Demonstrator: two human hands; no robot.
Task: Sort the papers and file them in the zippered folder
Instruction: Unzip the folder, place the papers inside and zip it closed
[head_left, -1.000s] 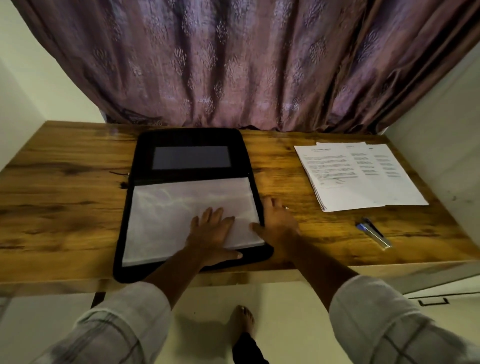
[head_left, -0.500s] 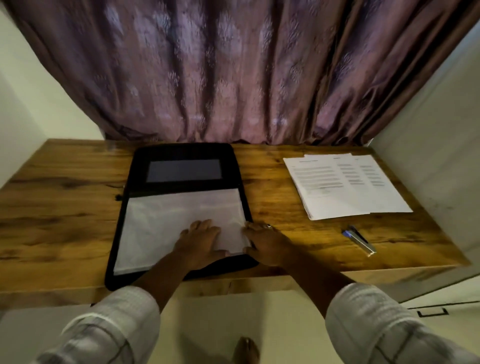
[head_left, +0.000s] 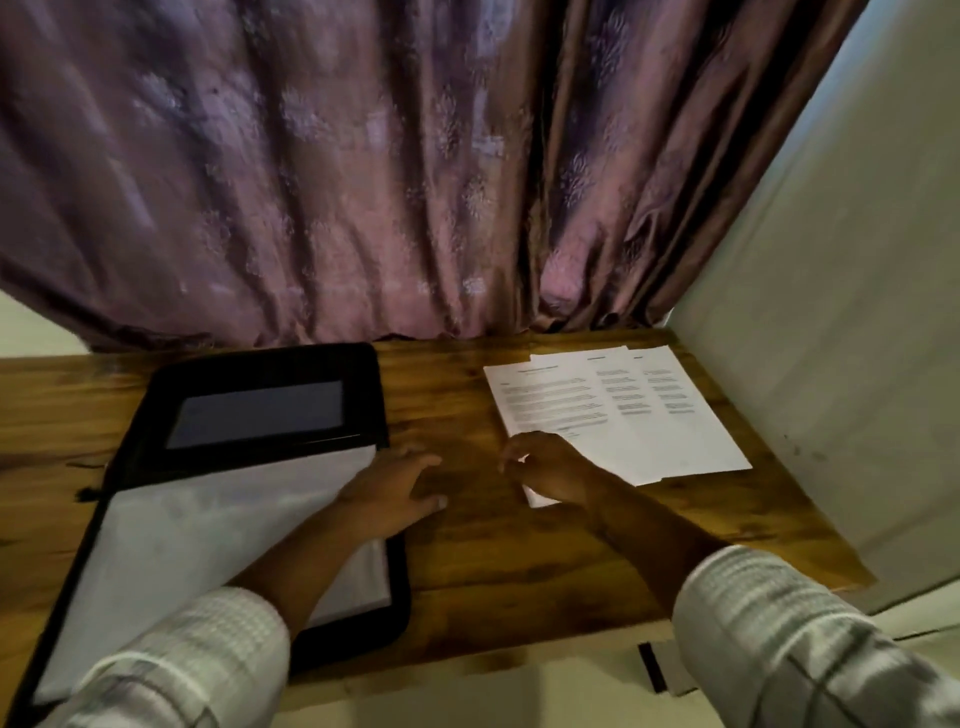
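Observation:
A black zippered folder (head_left: 374, 395) lies open on the left of the wooden table (head_left: 467, 551). A white sheet (head_left: 208, 530) fills its near half, and a dark pocket window (head_left: 260, 413) sits in its far half. Printed papers (head_left: 634, 415) lie fanned in a stack at the far right. My left hand (head_left: 400, 493) lies flat with fingers spread, partly over the folder's right edge and partly on the bare wood. My right hand (head_left: 550, 467) covers the near left corner of the papers, its fingers curled around that corner.
A purple patterned curtain (head_left: 363, 182) hangs along the back of the table. A pale wall (head_left: 831, 338) closes off the right side right beside the papers. The table's front edge (head_left: 493, 654) runs just ahead of my sleeves.
Both hands left the white sheet in the folder. My right hand moved right onto the paper stack's corner, and my left hand slid to the folder's right edge. The view swung right.

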